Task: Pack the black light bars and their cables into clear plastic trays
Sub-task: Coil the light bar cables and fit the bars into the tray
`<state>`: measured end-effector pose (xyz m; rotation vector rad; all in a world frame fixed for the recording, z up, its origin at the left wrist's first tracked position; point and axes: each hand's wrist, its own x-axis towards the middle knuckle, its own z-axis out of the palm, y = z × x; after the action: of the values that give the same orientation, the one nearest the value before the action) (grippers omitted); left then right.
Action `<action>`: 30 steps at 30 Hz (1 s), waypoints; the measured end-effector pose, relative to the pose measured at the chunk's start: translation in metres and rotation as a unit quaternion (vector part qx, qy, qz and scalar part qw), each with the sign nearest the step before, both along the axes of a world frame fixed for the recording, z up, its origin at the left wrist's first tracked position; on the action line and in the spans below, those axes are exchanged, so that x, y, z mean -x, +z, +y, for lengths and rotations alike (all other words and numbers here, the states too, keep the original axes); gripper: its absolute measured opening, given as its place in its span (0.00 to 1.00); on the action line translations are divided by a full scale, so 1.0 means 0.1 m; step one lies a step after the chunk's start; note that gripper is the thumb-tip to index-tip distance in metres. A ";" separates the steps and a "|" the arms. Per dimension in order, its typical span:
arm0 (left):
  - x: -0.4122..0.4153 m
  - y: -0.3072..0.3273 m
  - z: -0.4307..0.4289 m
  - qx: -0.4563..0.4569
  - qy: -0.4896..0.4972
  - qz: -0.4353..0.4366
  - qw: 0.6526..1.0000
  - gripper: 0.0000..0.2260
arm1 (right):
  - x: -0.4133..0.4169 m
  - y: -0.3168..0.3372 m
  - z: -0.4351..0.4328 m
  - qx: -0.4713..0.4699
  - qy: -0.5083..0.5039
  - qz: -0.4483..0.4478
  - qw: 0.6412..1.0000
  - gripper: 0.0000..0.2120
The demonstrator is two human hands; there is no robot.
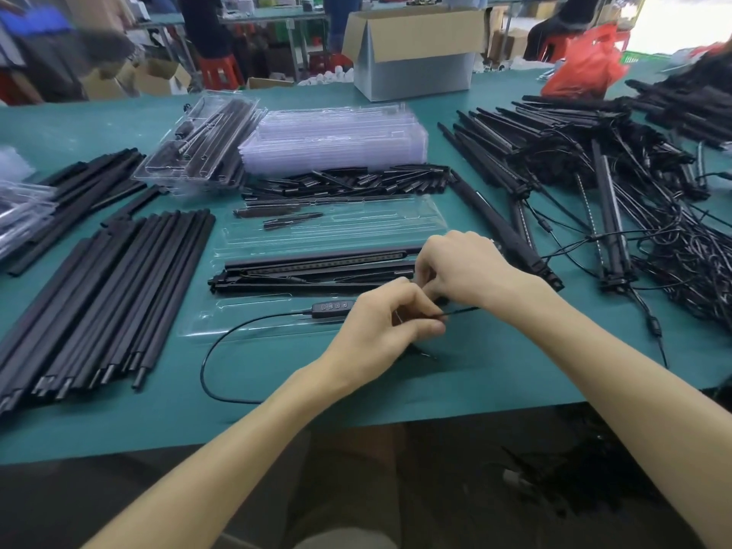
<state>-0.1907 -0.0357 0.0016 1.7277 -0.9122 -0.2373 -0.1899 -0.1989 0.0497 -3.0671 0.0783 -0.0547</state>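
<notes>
Pinching a thin black cable with the left hand, fingers curled tight round it, just off the near edge of the clear tray. Same deal with the right hand: curled down knuckle to knuckle against the left, looks pinched on that cable too, though fingertips mostly hidden. From there, looping out left over the green table and back to a little button controller lying in the tray's near slot.

Already sitting lengthwise in the middle of the tray: a few black light bars, right ends tucked under the right hand. Up in the far slots, two small black pieces.

Behind the tray, a heap of short black bits and a stack of empty trays. Off left, a big pile of black rods; off right, a tangle of more bars and wires. Way back, a cardboard box and a red bag.
</notes>
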 end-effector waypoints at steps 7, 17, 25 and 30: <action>0.01 0.00 -0.03 0.077 0.018 0.117 0.990 0.10 | -0.07 0.03 -0.04 -0.016 0.005 0.024 1.000 0.05; 0.03 -0.01 0.00 0.092 -0.052 0.145 0.984 0.11 | -0.13 0.06 -0.09 -0.034 0.026 0.069 0.997 0.10; -0.02 -0.04 -0.03 0.089 0.034 0.205 0.974 0.04 | -0.17 0.09 -0.12 -0.046 0.023 0.093 0.994 0.07; -0.01 0.00 -0.02 0.105 0.008 0.178 0.978 0.06 | -0.22 0.13 -0.13 -0.061 0.028 0.123 0.990 0.05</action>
<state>-0.1893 -0.0373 0.0012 1.4381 -0.6343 -0.4105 -0.1678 -0.2117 0.0625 -2.9350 0.0076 0.3183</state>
